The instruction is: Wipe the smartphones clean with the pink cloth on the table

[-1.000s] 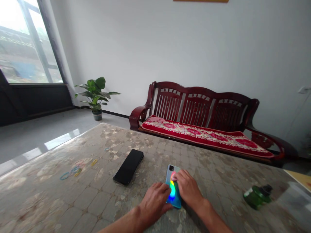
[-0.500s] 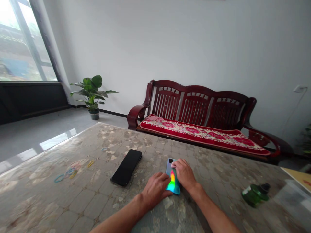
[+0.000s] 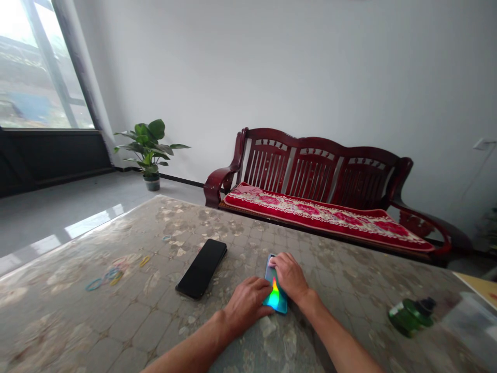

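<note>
Since the shiny-backed phone [image 3: 276,296] lies back up on the table [image 3: 128,316], apart from and right of the black phone [image 3: 202,269], the left hand [image 3: 248,300] probably steadies it: narrow hold, fingers at its left edge, thumb by the near end. The right hand [image 3: 290,277] curls over the far end, fingertips bunched on the back, seemingly pressing; can't tell whether they pinch anything.
</note>
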`<state>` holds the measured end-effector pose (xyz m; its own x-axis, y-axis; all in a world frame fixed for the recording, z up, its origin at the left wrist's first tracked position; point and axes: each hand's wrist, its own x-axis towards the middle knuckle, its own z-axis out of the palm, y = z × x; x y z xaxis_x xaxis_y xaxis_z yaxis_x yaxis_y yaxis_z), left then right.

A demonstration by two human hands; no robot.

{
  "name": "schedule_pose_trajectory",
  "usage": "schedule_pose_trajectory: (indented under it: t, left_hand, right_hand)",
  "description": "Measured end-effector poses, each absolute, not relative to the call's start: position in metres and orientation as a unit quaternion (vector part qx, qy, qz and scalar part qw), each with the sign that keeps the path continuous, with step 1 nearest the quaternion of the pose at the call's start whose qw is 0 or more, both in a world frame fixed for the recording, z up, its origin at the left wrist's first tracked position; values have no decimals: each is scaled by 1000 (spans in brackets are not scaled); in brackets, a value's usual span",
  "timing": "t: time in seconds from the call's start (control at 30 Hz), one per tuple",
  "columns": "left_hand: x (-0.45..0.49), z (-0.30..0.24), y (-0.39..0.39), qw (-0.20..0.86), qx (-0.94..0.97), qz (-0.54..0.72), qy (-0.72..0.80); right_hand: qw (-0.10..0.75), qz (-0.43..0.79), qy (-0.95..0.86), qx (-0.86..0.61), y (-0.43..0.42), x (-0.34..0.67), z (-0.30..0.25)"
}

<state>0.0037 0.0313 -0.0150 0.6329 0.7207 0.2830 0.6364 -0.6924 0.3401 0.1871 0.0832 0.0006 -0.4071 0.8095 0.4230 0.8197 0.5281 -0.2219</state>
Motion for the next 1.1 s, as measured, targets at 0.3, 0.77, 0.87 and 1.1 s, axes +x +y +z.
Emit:
schedule_pose_trajectory:
  t: [0.3, 0.77, 0.87, 1.1]
  left_hand:
    - [7, -21, 31, 102, 880, 227, 406]
    - [4, -12, 29, 132, 871, 250, 401]
    - [1, -4, 27, 175, 856, 264, 409]
    - [1, 17, 55, 137, 880, 178, 418]
  right_hand:
    - [241, 19, -854, -460, 61, 198, -1]
    - [285, 29, -843, -455, 21, 197, -6]
    - [354, 50, -823, -441, 14, 201, -11]
    - [487, 86, -736, -462, 26, 208, -22]
